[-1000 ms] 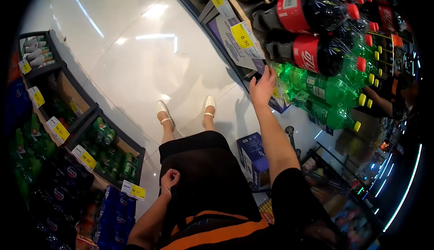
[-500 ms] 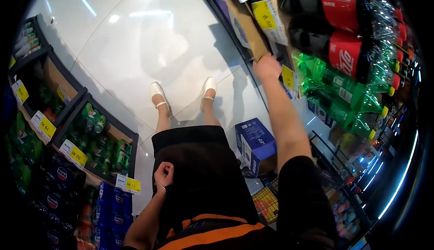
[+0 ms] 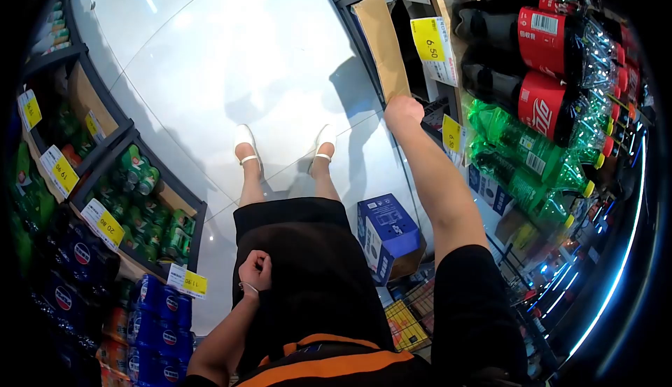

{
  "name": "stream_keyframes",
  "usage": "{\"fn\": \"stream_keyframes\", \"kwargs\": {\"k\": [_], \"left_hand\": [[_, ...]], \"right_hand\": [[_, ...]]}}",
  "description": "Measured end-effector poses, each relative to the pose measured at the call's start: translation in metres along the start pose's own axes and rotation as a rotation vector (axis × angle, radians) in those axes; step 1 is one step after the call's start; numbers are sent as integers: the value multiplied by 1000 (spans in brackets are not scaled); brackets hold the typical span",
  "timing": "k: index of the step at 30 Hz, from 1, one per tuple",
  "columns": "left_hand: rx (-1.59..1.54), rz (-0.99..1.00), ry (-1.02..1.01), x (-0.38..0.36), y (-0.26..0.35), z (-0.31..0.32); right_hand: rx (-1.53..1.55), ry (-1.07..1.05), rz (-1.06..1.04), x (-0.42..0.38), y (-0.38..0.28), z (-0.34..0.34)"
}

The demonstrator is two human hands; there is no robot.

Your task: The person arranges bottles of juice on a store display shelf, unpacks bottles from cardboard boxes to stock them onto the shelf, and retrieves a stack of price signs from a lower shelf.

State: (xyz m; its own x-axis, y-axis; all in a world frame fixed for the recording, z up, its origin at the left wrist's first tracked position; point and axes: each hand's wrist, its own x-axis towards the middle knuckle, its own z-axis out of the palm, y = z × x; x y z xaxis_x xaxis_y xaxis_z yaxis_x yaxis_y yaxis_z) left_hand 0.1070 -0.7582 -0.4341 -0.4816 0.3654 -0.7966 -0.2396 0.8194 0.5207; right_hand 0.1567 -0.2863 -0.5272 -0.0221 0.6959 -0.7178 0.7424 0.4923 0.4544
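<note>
- Head view: the right hand [image 3: 404, 114] is closed at the near end of a brown cardboard panel [image 3: 383, 51], fingers folded in and gripping its edge; the fingertips are hidden.
- The panel slants along the front of the right-hand shelf, just beside a yellow-and-white 6.50 price tag [image 3: 432, 47].
- Beyond that tag, red-labelled Coca-Cola bottles [image 3: 540, 103] lie on their sides, next to green soda bottles [image 3: 507, 135] with yellow caps.
- The left hand [image 3: 255, 270] is in front of the black skirt [image 3: 308, 247], fingers loosely curled toward the palm.
- A blue carton [image 3: 388, 222] stands on the floor [image 3: 294, 58], right of the white shoes [image 3: 246, 145].
- Across the aisle, green cans [image 3: 140, 171] and blue Pepsi packs [image 3: 150, 327] fill shelf bins.
</note>
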Motion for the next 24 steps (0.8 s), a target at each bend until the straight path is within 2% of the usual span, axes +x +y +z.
{"fn": "stream_keyframes", "kwargs": {"k": [5, 8, 10, 12, 13, 14, 15, 17, 18, 20, 21, 24], "left_hand": [[71, 58, 7, 0, 7, 1], [53, 50, 24, -3, 9, 2], [55, 1, 14, -6, 5, 3], [56, -53, 9, 0, 5, 8], [46, -78, 13, -4, 10, 6], [37, -98, 15, -5, 14, 5], [38, -103, 9, -5, 17, 4], [12, -79, 36, -3, 21, 8], [11, -51, 45, -3, 18, 10], [15, 17, 64, -3, 9, 12], [10, 52, 79, -2, 7, 12], [-31, 25, 56, -1, 13, 7]], "right_hand": [[-53, 3, -21, 6, -14, 8], [32, -80, 14, 13, -10, 17], [66, 504, -245, 7, 0, 38], [585, 637, -419, 31, 14, 4], [749, 753, -344, 48, 22, 6], [802, 736, -160, 55, 25, -2], [683, 796, -92, 70, 31, 1], [613, 609, -236, 111, 40, 13], [609, 605, -238, 124, 41, 16], [294, 461, -84, 117, 28, -7], [240, 324, 45, 104, 15, -32], [428, 229, 65, 126, 12, -15]]}}
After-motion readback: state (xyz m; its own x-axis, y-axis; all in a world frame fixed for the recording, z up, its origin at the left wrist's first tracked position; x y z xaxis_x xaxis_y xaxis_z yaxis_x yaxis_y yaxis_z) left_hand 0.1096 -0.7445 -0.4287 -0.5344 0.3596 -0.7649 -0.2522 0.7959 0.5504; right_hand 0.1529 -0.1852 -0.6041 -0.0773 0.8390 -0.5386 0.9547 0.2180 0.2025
